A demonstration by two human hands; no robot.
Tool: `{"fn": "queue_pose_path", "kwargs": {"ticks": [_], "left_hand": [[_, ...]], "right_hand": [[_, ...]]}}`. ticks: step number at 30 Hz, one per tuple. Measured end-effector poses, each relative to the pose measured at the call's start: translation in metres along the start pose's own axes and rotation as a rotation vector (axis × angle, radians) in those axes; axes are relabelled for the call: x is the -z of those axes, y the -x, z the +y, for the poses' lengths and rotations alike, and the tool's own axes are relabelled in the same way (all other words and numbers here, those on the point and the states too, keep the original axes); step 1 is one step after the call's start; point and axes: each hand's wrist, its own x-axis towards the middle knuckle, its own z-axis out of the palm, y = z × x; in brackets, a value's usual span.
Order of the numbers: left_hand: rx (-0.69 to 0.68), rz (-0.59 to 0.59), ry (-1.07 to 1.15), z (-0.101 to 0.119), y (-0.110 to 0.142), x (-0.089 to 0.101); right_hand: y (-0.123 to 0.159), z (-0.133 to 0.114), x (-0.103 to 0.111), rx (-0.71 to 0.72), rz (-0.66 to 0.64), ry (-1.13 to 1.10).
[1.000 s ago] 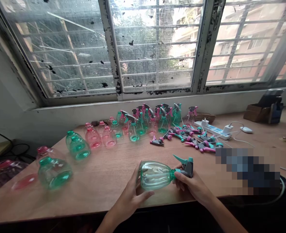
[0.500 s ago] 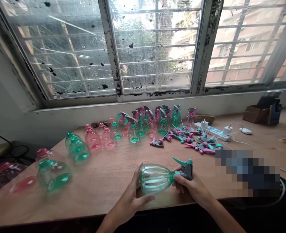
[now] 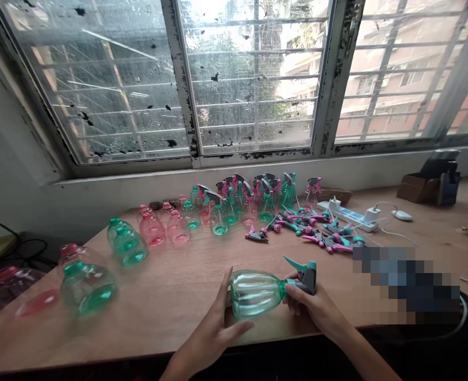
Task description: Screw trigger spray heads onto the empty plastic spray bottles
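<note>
A clear green spray bottle lies sideways above the front of the table, its base to the left and its grey-and-teal spray head to the right. My left hand cups the base end, with the thumb stretched along the lower side and the other fingers partly hidden behind the bottle. At the neck, my right hand pinches the teal collar between thumb and fingers. The spray head's trigger points up and to the left.
Open green bottles and pink bottles stand at left. Bottles with spray heads line the window wall. Loose spray heads lie in a pile by a power strip. A cardboard box sits back right. One patch is pixelated.
Hardly anything differs. The bottle and both hands sit very slightly lower and farther right in view, with the same grip.
</note>
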Motion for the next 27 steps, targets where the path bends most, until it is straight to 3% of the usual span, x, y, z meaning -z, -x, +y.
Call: {"fn": "queue_pose_path", "kwargs": {"ticks": [5, 11, 27], "left_hand": [[-0.041, -0.034, -0.002, -0.0037, -0.0003, -0.0002], [0.000, -0.031, 0.085, 0.0030, -0.0011, -0.0007], [0.000, -0.044, 0.071, 0.0061, -0.0020, -0.0002]], "right_hand": [[-0.0008, -0.0017, -0.0011, -0.017, 0.032, -0.010], [-0.0009, -0.0037, -0.0022, -0.027, 0.052, -0.035], [-0.0019, -0.0013, -0.0016, 0.001, 0.052, -0.036]]}}
